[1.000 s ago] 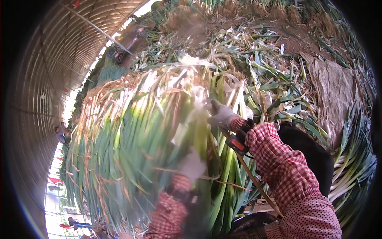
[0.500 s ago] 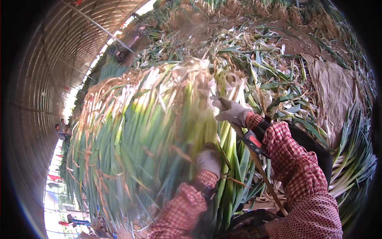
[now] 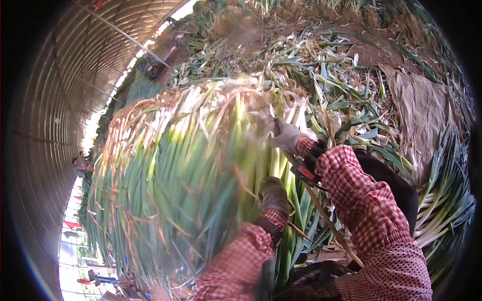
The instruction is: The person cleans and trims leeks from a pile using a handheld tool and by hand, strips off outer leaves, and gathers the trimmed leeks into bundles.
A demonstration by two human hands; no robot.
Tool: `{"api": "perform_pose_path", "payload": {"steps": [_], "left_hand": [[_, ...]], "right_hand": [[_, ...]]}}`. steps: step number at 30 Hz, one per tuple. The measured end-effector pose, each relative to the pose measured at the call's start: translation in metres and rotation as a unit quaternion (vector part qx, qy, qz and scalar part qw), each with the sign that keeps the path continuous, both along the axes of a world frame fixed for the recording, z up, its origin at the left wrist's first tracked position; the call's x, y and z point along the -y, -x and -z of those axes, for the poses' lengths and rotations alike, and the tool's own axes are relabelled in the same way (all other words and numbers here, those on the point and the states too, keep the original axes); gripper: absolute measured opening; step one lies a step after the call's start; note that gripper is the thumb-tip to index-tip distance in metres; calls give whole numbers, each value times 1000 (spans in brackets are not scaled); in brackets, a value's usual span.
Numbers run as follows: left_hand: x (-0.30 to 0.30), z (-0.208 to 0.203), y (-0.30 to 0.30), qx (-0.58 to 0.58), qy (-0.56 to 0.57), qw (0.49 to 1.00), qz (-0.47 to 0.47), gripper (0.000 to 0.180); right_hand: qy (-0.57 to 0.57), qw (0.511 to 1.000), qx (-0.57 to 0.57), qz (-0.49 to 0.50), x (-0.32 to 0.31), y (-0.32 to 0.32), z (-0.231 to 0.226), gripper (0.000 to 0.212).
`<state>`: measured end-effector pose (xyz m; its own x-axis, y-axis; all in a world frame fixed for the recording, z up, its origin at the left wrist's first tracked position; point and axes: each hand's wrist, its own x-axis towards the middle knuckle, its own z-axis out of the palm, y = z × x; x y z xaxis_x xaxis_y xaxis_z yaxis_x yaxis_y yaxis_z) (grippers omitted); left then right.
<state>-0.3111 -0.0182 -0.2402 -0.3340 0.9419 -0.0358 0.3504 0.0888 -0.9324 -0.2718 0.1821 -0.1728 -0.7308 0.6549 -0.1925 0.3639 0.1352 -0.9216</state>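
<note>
A wide pile of green onions (image 3: 175,165) lies before me, white root ends away from me and green leaves toward me. My left hand (image 3: 274,194), in a grey glove, is closed around green onion stalks at the right side of the pile, partway down the leaves. Farther up, my right hand (image 3: 287,137), gloved too, has its fingers drawn together beside the pale stems. Blur hides what is between its fingertips. A long thin brown stick or strip (image 3: 331,226) runs from below the right wrist toward my lap.
Stripped leaves and peelings (image 3: 346,95) litter the ground beyond the pile. At the right are a crumpled brownish sheet (image 3: 416,110) and another bunch of green onions (image 3: 439,200). A ribbed curved wall (image 3: 50,120) rises at the left, with a person (image 3: 80,164) far off beside it.
My left hand has moved a little right and away from me along the stalks. My right hand has shifted slightly left, its fingers closer together over the pale stems.
</note>
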Motion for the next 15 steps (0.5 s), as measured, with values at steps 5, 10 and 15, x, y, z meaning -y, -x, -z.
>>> {"api": "perform_pose_path", "payload": {"steps": [5,10,15], "left_hand": [[-7,-14,1,192,-76,978,-33,43],[-1,-95,62,564,-102,797,-189,51],[55,-68,168,818,-256,427,-287,54]], "right_hand": [[56,997,-39,46,-8,5,10,84],[96,988,-124,19,7,-39,12,97],[2,992,-94,-79,51,-25,5,100]]}}
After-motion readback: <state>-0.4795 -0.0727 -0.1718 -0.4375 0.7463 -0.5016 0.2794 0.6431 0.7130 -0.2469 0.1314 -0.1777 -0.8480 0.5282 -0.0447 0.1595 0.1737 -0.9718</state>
